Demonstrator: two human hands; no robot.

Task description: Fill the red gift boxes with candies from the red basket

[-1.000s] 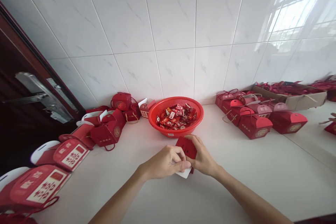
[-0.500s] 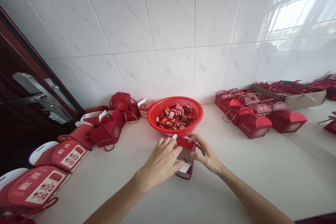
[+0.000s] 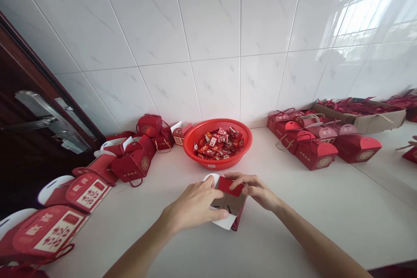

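A small red gift box (image 3: 228,203) stands open at the top on the white table in front of me; I see its grey-brown inside, a red flap and white-lined flaps. My left hand (image 3: 194,205) is at its left side, thumb over the near white flap and fingers at the far left edge. My right hand (image 3: 259,189) has its fingers curled over the red flap (image 3: 230,186) and the right edge. Just beyond the box is a red plastic basket (image 3: 217,164) with wrapped candies (image 3: 213,144) in it.
Red gift boxes (image 3: 81,193) line the left side by a dark door (image 3: 48,95). More red boxes (image 3: 316,150) stand at the right, in front of a cardboard carton (image 3: 374,122) of red items. A tiled wall (image 3: 215,82) closes the back.
The box has come slightly nearer to me, away from the basket, and is turned a little. My right fingers have moved onto the red flap. A white flap now shows at the far left.
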